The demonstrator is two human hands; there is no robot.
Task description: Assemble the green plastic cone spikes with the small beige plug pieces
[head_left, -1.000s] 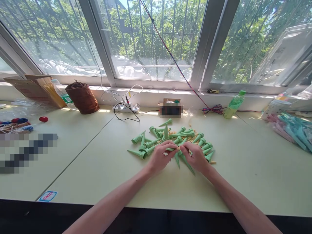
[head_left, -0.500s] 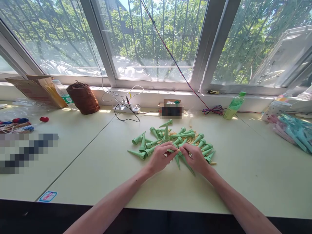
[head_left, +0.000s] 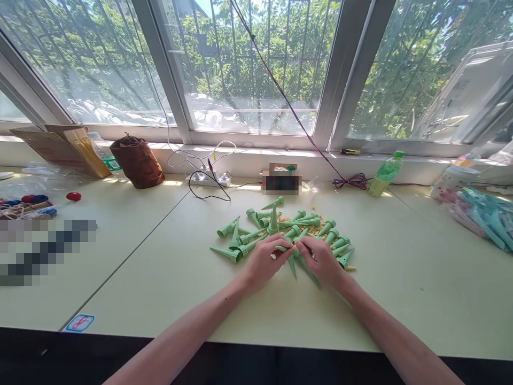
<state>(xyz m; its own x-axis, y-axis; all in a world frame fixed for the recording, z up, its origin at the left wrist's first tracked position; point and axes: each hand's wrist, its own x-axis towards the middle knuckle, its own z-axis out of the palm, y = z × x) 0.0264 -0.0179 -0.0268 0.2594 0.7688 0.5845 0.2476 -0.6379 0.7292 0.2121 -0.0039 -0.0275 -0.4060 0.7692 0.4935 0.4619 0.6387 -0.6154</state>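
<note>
Over the near side of a pile of green plastic spikes (head_left: 250, 235), my left hand (head_left: 262, 259) is closed around one green spike (head_left: 281, 248), mostly covered by the fingers. My right hand (head_left: 320, 259) meets it at the fingertips, pinching what looks like a small tan piece (head_left: 294, 246) at the spike's end. The fingers hide how the two parts fit. One spike (head_left: 273, 218) stands point up just beyond my hands. Small tan pieces (head_left: 316, 231) lie scattered among the hollow, cone-shaped spikes.
Along the window wall are a brown bag (head_left: 136, 160), a power strip (head_left: 208, 179), a green-capped bottle (head_left: 385, 174) and a coil of wire (head_left: 352, 181). Teal and pink plastic bags (head_left: 481, 214) lie at right. A red ball (head_left: 73, 196) sits at left on the table (head_left: 160, 289).
Both hands keep almost the same pose and place, with fingertips together. The pile has not visibly changed.
</note>
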